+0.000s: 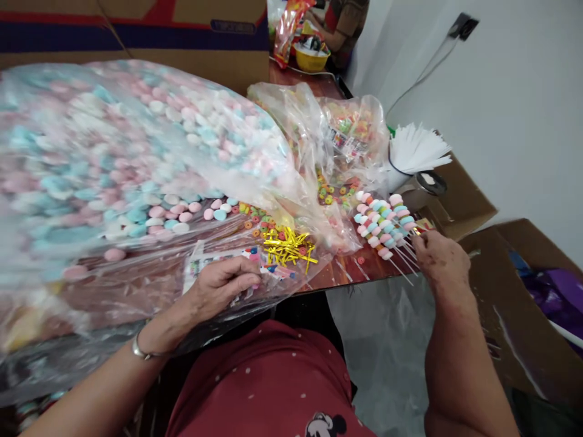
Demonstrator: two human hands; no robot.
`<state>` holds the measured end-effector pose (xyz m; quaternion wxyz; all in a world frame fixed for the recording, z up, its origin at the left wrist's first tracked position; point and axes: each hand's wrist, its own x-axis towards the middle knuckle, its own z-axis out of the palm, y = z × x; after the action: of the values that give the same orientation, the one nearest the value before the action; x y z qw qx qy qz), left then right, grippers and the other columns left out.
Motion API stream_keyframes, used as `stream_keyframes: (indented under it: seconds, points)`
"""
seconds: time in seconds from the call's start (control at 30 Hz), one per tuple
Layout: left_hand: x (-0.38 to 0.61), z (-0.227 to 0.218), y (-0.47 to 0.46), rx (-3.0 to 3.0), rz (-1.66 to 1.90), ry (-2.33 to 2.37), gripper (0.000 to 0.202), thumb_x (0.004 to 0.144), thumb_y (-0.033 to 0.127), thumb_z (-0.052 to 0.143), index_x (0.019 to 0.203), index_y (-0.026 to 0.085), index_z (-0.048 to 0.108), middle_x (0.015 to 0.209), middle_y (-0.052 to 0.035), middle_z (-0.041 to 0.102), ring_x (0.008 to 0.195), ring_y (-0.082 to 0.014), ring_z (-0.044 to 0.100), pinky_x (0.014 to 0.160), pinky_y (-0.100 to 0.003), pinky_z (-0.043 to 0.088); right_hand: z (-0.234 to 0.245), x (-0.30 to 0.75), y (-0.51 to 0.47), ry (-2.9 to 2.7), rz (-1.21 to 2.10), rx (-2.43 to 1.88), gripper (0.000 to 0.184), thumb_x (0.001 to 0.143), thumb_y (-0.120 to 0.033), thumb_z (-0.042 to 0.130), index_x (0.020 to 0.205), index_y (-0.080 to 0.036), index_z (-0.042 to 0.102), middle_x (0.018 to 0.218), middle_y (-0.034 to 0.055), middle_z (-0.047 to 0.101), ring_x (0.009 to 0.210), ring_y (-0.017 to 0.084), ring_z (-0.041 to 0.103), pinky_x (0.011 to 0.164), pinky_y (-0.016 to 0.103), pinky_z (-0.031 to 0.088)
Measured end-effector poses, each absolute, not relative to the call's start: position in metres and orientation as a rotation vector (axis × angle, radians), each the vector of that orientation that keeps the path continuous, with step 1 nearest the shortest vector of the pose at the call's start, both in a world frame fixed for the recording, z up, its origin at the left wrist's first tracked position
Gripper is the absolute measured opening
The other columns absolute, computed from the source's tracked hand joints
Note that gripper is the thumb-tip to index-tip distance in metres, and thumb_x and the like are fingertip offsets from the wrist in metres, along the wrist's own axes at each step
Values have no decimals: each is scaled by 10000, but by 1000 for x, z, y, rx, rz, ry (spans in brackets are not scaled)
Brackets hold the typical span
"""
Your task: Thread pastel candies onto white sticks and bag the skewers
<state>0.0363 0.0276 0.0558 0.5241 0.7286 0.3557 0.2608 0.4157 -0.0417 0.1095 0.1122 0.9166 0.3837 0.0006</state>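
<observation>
My left hand (223, 284) rests curled on clear plastic at the table's front edge, fingertips pinched on small clear wrappers (273, 271) beside a pile of gold twist ties (286, 244). My right hand (438, 255) grips the stick ends of several skewers of pastel candy (384, 221) lying on the brown table (346, 270). A huge clear bag of pink, blue and white marshmallow candies (122, 152) fills the left.
Bags of coloured ring candies (350, 136) stand behind the skewers. A holder of white sticks (416, 149) stands at the right table edge. Cardboard boxes (514, 291) sit on the floor at right. Another person's arm (339, 24) and a yellow bowl (310, 59) are at the far end.
</observation>
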Motion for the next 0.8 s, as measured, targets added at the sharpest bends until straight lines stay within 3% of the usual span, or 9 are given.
stream_keyframes:
  seconds: [0.1,0.23,0.37,0.43,0.5,0.6,0.8]
  points:
    - [32,53,28,1678,632,887,239,816,336,618,659,156,615,591,2,614,536,-96,497,511,-196,391,108,421,-41,1086,14,2735,470,957,-304,288,1101,-90,680,1078,245,680,927,301,637,650,344,352]
    - [28,46,28,1551,609,867,269,837,369,589,693,147,634,633,-22,656,533,-96,490,517,-209,381,94,440,-51,1090,567,2989,414,913,-242,334,1044,-62,683,989,245,690,916,326,643,664,381,390]
    - [25,42,29,1408,608,883,250,798,379,637,723,141,628,642,-40,690,509,-93,474,506,-214,359,81,437,-66,2019,1107,3016,205,875,-290,519,937,-204,694,831,133,701,748,258,653,630,362,435]
    - [24,42,30,1353,603,893,260,772,388,664,715,138,618,625,-46,695,502,-95,477,497,-215,349,82,418,-70,2641,994,2745,101,847,-233,612,907,-267,684,763,86,686,654,213,629,584,345,434]
    - [23,43,31,1322,572,899,275,762,394,675,685,140,602,596,-40,690,470,-84,450,472,-208,323,88,391,-69,3064,688,2382,192,825,-134,635,929,-292,664,734,60,668,642,205,609,615,356,457]
    - [22,43,32,1265,519,880,303,756,407,684,649,147,571,550,-25,677,407,-61,394,421,-194,269,100,355,-62,3255,397,2005,233,828,-78,621,966,-266,628,746,42,674,657,204,592,678,387,479]
    - [23,45,32,1114,492,802,409,685,480,758,618,152,524,492,-20,650,347,-41,349,366,-176,210,107,334,-51,3305,416,1716,140,886,-114,571,954,-228,616,781,26,683,687,184,585,680,362,466]
